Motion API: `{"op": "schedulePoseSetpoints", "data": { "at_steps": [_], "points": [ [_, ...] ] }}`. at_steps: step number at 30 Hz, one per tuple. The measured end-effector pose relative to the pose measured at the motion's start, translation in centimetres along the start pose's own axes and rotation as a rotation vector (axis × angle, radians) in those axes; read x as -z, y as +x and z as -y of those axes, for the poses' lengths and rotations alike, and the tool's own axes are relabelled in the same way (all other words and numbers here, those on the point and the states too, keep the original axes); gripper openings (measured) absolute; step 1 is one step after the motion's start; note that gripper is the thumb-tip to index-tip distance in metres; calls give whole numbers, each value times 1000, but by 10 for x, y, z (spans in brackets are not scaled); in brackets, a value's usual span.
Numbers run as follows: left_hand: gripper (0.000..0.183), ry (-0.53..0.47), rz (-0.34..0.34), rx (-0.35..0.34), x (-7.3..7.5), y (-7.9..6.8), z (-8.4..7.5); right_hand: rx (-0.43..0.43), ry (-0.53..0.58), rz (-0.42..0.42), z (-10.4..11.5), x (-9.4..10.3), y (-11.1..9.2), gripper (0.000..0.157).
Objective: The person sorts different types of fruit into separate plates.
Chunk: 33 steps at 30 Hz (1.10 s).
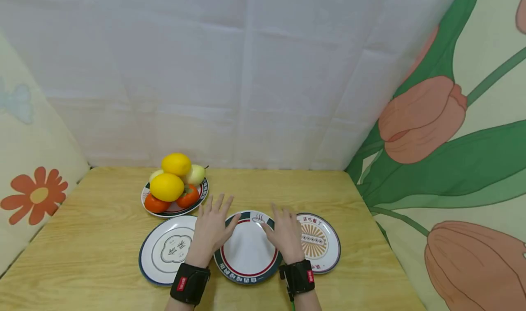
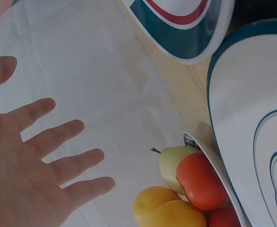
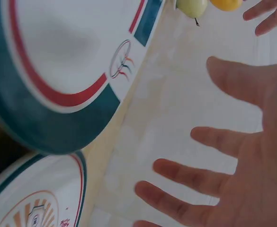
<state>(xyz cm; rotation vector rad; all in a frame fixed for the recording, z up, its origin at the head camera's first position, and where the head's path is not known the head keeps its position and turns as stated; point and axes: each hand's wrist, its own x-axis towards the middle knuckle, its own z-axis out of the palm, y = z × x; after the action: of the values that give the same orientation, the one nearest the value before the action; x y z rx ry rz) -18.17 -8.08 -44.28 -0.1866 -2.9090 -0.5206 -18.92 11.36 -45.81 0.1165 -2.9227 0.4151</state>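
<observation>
My left hand (image 1: 211,229), fingers straight and spread, is held over the gap between a white plate with a blue rim (image 1: 152,251) and the middle plate (image 1: 248,249), which has a dark green-blue band and a red ring. On the other side, my right hand (image 1: 286,233) spreads its fingers between that middle plate and a white plate with an orange sunburst (image 1: 324,242). Both palms are bare in the wrist views, where the left hand (image 2: 29,156) and right hand (image 3: 242,161) appear apart from the plates. Neither hand holds anything.
Behind the left plate, a patterned plate (image 1: 205,193) carries piled fruit: two yellow lemons (image 1: 166,187), pale green pears (image 1: 195,175) and orange-red persimmons (image 1: 157,204). A white cloth (image 1: 246,96) hangs along the back edge of the wooden table (image 1: 94,238).
</observation>
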Motion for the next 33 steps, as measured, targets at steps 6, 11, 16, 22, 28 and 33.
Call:
{"op": "schedulePoseSetpoints", "data": {
  "at_steps": [6, 11, 16, 22, 28, 33],
  "points": [
    [56, -23, -53, -9, -2, 2, 6, -140, -24, 27, -12, -5, -15, 57],
    [54, -9, -147, -22, -2, 5, 17, -245, -41, 106, -21, -10, -31, 56],
    [53, 9, -230, -17, 7, 13, 41, -240, -17, 135, -22, -14, -42, 48],
    [53, 21, -341, 6, 26, 27, 83, -228, -23, 120, -18, -19, -48, 41],
    [59, 30, -304, 71, 35, 38, 121, -235, -49, 123, -17, -23, -50, 39],
    [64, 26, -205, 95, 35, 39, 138, -221, -46, 92, -16, -24, -51, 39]
  ]
}}
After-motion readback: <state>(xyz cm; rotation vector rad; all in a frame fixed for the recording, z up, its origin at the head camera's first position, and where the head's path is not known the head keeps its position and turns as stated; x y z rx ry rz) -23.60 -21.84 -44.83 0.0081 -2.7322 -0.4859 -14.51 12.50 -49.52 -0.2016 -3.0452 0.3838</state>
